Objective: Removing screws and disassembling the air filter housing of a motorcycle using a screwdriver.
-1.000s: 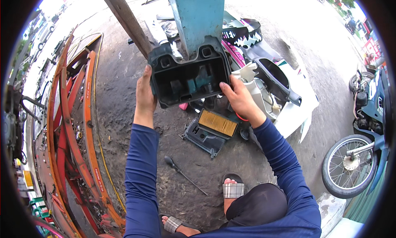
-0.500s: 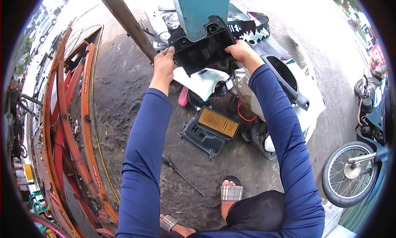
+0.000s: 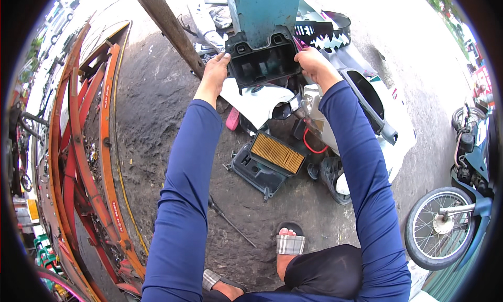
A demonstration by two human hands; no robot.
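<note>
Between my hands I hold a black plastic motorcycle box (image 3: 264, 63) with an open hollow and mounting lugs along its far edge. My left hand (image 3: 215, 74) grips its left side, my right hand (image 3: 313, 66) its right side; the fingers behind it are partly hidden. Just below the box lies a white fairing panel (image 3: 257, 100). Nearer me on the ground rests a black air filter cover (image 3: 251, 172), with a pleated yellow air filter (image 3: 277, 153) on it.
A blue post (image 3: 264, 14) stands right behind the box, and a wooden pole (image 3: 167, 27) leans left of it. White body panels (image 3: 390, 124) spread on the right. A screwdriver (image 3: 230, 221) lies near my feet. Orange metal frames (image 3: 112, 145) line the left; a motorcycle wheel (image 3: 440, 226) stands right.
The black box has tilted so that its hollow faces me more squarely, and it sits slightly lower and to the right. Both hands keep their grip; the whole view has shifted a little.
</note>
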